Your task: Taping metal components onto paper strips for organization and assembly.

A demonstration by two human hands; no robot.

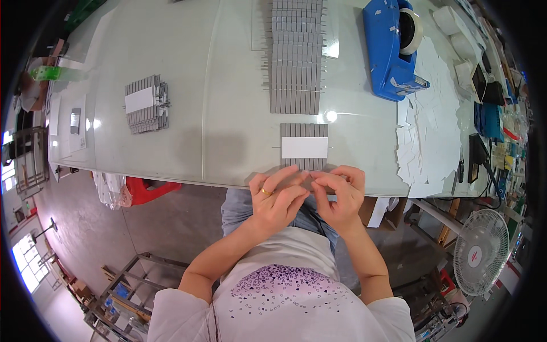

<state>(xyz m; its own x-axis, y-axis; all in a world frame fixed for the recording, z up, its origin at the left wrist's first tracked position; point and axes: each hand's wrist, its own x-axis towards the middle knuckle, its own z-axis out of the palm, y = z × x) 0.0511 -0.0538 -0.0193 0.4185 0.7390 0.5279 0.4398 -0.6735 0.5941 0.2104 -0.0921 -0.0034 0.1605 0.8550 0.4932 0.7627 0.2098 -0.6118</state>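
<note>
Both hands are meeting at the counter's (171,154) near edge, the left hand (277,199) and right hand (337,196) pinching something too small to make out. The gray strip bundle (304,147) with its white label is lying just beyond their fingertips, strips running away from the person. A longer strip row (296,57) and blue tape dispenser (390,48) are sitting farther back.

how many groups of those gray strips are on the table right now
3. One banded bundle by the left hand and right hand, a long row beyond it, another banded bundle far left. More may be hidden.
</note>
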